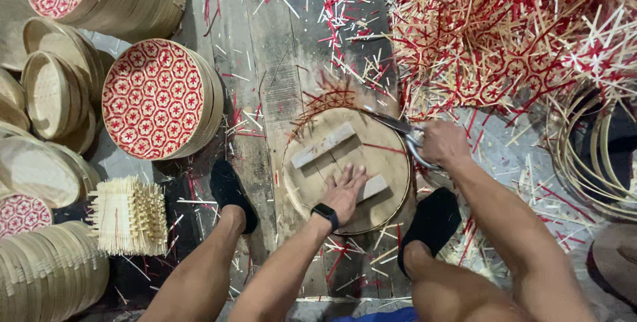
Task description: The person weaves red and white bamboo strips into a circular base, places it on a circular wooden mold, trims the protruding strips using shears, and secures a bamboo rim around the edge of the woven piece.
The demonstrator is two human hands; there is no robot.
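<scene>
Round wooden form disc lies on the plank floor between both feet; left hand presses flat on it, fingers spread. Right hand is closed around metal shears at the disc's upper-right rim. Judgement: keep firm downward pressure and cut close along the rim, rotating the disc to reach the red and natural bamboo strip ends.

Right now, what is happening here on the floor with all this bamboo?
A person sits on the floor and trims a woven piece. The left hand presses flat on a round wooden disc with two pale blocks. The right hand grips metal scissors at the disc's far edge, where red and tan bamboo strips stick out. Cut red and pale bamboo slivers litter the planks, and stacked round woven trays with red patterned bases stand at the left.
</scene>
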